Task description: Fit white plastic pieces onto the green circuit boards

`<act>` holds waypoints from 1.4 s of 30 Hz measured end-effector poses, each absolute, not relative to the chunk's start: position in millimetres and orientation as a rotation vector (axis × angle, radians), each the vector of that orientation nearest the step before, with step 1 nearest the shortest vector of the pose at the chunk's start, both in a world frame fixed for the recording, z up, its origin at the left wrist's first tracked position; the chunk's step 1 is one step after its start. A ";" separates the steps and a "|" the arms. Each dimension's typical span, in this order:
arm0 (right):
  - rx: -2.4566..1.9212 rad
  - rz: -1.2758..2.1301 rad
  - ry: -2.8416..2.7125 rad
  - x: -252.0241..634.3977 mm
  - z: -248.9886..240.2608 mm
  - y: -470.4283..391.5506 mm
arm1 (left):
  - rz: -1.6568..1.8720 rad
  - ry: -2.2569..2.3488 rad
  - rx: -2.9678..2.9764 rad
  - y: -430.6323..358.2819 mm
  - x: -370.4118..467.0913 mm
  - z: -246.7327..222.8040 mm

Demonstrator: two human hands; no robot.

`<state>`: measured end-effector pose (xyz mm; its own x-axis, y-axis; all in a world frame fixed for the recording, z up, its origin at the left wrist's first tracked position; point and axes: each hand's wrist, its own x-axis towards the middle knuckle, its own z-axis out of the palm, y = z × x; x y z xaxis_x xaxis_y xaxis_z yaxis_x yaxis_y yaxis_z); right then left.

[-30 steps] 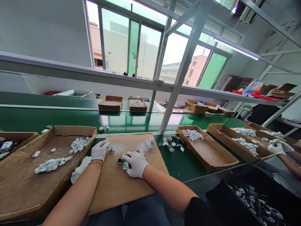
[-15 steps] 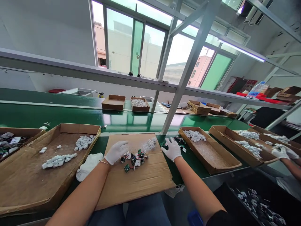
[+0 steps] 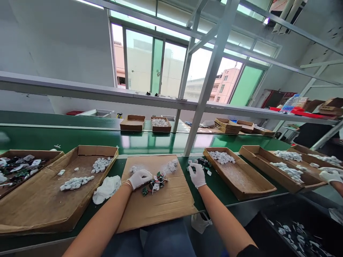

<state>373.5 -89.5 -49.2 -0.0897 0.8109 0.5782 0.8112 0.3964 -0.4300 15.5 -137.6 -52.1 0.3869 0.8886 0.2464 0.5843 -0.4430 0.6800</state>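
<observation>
My left hand (image 3: 139, 178), in a white glove, is over the cardboard sheet (image 3: 160, 207) at the left edge of a pile of small circuit boards with wires (image 3: 155, 182). Its fingers are drawn together, and what they hold, if anything, is hidden. Small white pieces (image 3: 170, 166) lie at the sheet's top right, and more sit behind my left hand. My right hand (image 3: 197, 175), also gloved, is just right of the sheet, beside dark boards (image 3: 204, 164) on the green table. Its thumb and fingers are curled toward each other; what is between them is too small to make out.
Cardboard trays with white pieces stand left (image 3: 34, 203) and right (image 3: 241, 178). A white cloth (image 3: 107, 189) lies left of the sheet. A black bin (image 3: 297, 228) is at the lower right. Another person's gloved hand (image 3: 331, 175) shows at the far right. A metal post (image 3: 203, 89) rises behind the table.
My left hand has moved right, closer to the pile, and its fingers have drawn together. My right hand's spread fingers have curled in near the dark boards. The camera view has shifted slightly.
</observation>
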 end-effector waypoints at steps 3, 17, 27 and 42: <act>-1.154 0.067 -2.032 342.8 -53.9 -110.9 | 0.833 1.291 2.149 -135.8 15.3 -56.5; -0.704 0.231 -2.586 294.8 -58.4 -141.3 | 0.768 1.104 2.164 -143.6 29.9 -63.0; -0.919 0.187 -2.204 309.3 -54.4 -108.1 | 1.144 1.389 2.014 -141.3 32.0 -50.5; -1.569 0.269 -2.296 309.2 -36.3 -7.5 | 0.981 2.072 1.560 -129.9 -46.3 -51.6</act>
<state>309.2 -7.5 -36.3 -0.3283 0.9282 0.1751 0.8627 0.3701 -0.3447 -46.3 -129.9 -51.6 -0.3214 0.9399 0.1154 0.6850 0.1466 0.7136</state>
